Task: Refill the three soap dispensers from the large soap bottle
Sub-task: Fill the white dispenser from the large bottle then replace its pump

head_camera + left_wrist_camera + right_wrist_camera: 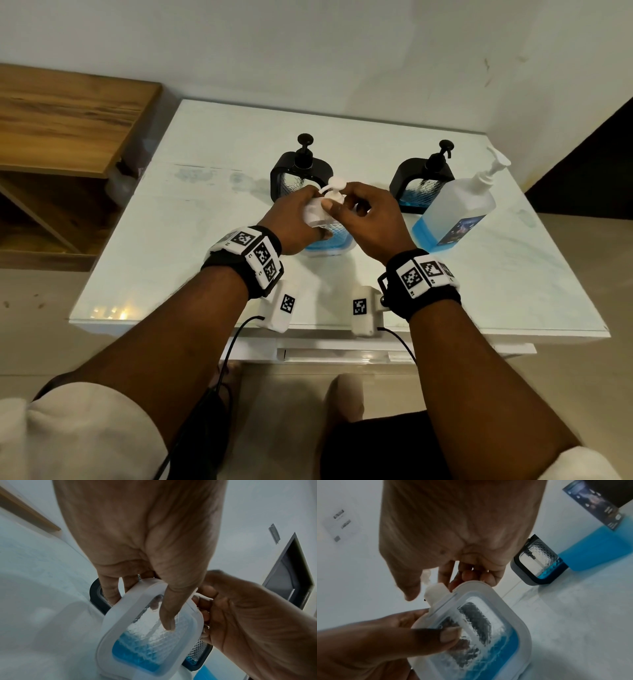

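A white-framed dispenser [330, 241] [149, 635] [488, 628] stands mid-table with blue soap in its lower part. My left hand [301, 219] [145, 561] [385, 635] grips its upper body, thumb on the near face. My right hand [356, 205] [240, 615] [453, 540] pinches the white pump [337, 183] [435, 589] at the neck. Whether the pump is screwed tight cannot be seen. Two black-framed dispensers [294, 174] [421, 185] stand behind, pumps on. The large soap bottle [455, 212] [599, 540] stands to the right, about a third full of blue soap.
The white table [171, 240] stands against a wall, with its front edge near my wrists. A wooden shelf unit [61, 120] stands to the left. Cables hang from the wrist cameras below the table edge.
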Motion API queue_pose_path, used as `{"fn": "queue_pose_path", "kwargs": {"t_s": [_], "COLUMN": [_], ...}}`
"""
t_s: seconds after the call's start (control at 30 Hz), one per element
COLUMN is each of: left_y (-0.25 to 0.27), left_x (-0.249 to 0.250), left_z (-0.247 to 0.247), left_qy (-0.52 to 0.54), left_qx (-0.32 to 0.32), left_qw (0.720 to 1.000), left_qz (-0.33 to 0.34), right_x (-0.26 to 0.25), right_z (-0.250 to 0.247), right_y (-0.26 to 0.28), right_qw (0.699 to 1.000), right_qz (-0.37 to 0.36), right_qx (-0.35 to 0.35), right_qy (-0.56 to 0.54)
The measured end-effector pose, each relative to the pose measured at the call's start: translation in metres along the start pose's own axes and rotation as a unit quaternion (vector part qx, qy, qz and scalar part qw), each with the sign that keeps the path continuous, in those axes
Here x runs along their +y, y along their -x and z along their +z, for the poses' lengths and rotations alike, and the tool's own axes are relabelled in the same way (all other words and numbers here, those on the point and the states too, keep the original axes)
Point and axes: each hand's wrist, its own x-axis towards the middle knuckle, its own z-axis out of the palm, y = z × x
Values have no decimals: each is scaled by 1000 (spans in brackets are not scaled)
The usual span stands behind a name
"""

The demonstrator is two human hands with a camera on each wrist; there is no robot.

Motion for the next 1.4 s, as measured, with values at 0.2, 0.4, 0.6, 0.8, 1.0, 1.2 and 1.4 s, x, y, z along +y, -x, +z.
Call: {"fn": "queue_pose_path", "kwargs": {"t_s": [0.2, 0.4, 0.6, 0.8, 1.0, 1.2, 1.4], "left_y": [0, -1, -1, -1, -1, -2, -2], "left_x": [-2, -2, -4, -3, -3, -3, -3], "left_z": [1, 1, 1, 2, 1, 1, 1], "left_qy": [2, 3, 0, -2, -2, 1, -1], "left_qx": [3, 2, 3, 1, 0, 2, 0], "left_qw": [1000, 1000, 1000, 1000, 1000, 1000, 1000], "left_qz": [1, -2, -3, 7, 3, 6, 6], "right_x": [-3, -1, 0, 0, -4, -5, -3], "right_z": [12, 1, 13, 5, 11, 4, 6], "right_y": [3, 1, 2, 0, -1, 0, -1], "right_qw": [998, 1000, 997, 1000, 998, 998, 999], "right_qz": [4, 17, 22, 25, 24, 33, 21], "right_qx": [54, 1, 69, 7, 54, 3, 38], "right_qy": [19, 0, 8, 0, -19, -51, -20]}}
